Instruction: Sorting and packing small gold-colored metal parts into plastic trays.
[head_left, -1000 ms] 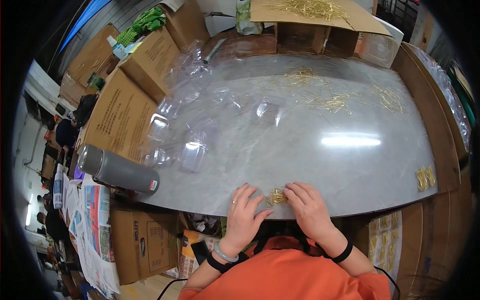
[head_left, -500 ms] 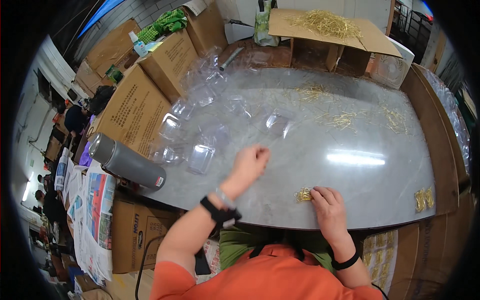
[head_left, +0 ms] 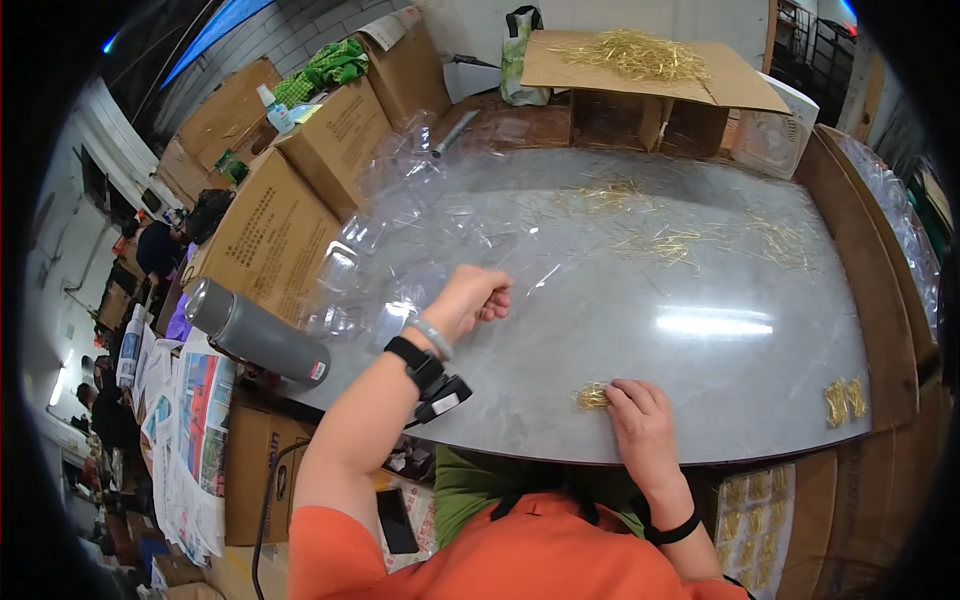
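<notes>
My left hand hovers over the left middle of the grey table, its fingers curled in. What they hold, if anything, is hidden. Just beyond it lies a clear plastic box, blurred; whether the fingers touch it I cannot tell. Near the front edge, my right hand is closed on a small bundle of gold wire pins, which sticks out past the fingertips on the left. Several more clear plastic boxes lie to the left of my left hand.
Loose gold wire pins are scattered at the far right; a large heap tops a cardboard shelf. Two gold bundles sit at the right edge. A grey flask and cardboard boxes border the left.
My left hand has moved slightly left and away from me. The right hand and its gold bundle have shifted a little left. The view has tilted slightly.
</notes>
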The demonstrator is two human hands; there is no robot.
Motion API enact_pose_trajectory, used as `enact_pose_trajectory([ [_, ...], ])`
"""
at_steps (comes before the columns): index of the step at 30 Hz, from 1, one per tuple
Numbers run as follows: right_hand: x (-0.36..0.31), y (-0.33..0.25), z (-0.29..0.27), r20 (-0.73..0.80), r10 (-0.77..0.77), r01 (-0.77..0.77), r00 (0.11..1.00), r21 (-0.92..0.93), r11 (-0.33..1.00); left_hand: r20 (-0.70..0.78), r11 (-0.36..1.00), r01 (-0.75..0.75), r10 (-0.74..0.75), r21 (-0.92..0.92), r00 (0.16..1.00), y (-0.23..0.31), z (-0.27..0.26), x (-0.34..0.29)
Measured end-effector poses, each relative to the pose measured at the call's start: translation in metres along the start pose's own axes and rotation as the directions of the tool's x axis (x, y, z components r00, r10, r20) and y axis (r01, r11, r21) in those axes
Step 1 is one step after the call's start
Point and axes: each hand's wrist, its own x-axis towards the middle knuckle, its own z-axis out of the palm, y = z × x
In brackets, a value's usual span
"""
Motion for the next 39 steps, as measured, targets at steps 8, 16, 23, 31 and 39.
enact_pose_trajectory([
  [8, -0.007, 0.001, 0.006, -0.094, 0.083, -0.095, 0.992, -0.134, 0.986, 0.118, 0.988, 0.097, -0.112, 0.121, 0.987, -0.031, -0.057, -0.071],
  [16, 0.018, -0.056, 0.002, 0.036, -0.285, 0.285, 0.958, 0.012, 0.959, 0.218, 0.981, -0.007, -0.036, 0.195, 0.975, -0.067, -0.044, -0.100],
  [23, 0.036, -0.064, 0.042, 0.101, -0.247, 0.239, 0.964, 0.083, 0.967, 0.294, 0.992, -0.062, 0.026, 0.113, 0.955, -0.087, -0.039, -0.105],
  [31, 0.032, -0.070, 0.031, 0.291, -0.006, -0.119, 0.957, 0.411, 0.904, 0.250, 0.875, -0.361, 0.446, -0.322, 0.859, -0.135, -0.018, -0.154],
  [39, 0.032, -0.072, 0.036, 0.326, 0.064, -0.232, 0.943, 0.508, 0.829, 0.151, 0.783, -0.466, 0.563, -0.412, 0.813, -0.160, -0.005, -0.151],
])
